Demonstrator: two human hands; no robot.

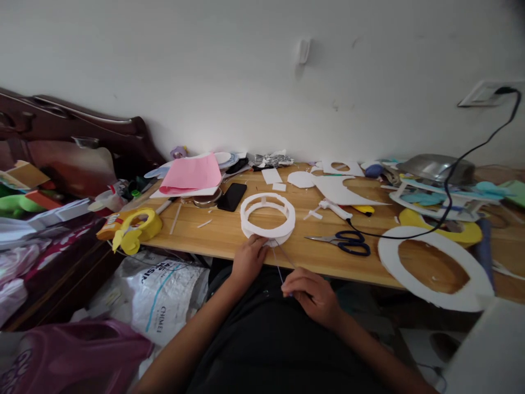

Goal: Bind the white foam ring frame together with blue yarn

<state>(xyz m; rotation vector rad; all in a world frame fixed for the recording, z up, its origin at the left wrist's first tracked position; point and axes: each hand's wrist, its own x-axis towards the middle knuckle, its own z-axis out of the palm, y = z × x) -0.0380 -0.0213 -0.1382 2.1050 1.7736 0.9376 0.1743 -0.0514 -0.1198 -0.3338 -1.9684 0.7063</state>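
A white double-layered ring (267,214) with short uprights between its two bands stands at the wooden table's front edge. My left hand (249,260) is closed on its near lower side. Thin strings (279,265) run from that near side of the ring down to my right hand (310,293). Its fingers are pinched together on the string, in front of the table edge and over my dark clothing. To the right of the ring lie scissors (346,241) with dark blue handles and a white glue gun (334,209) with a black cord.
A phone (232,197) and pink sheets (192,174) lie left of the ring. Yellow tape rolls (141,225) sit at the left edge. Large flat white rings (435,268) and a metal bowl (437,167) are at right. The cord (447,191) crosses from the wall socket.
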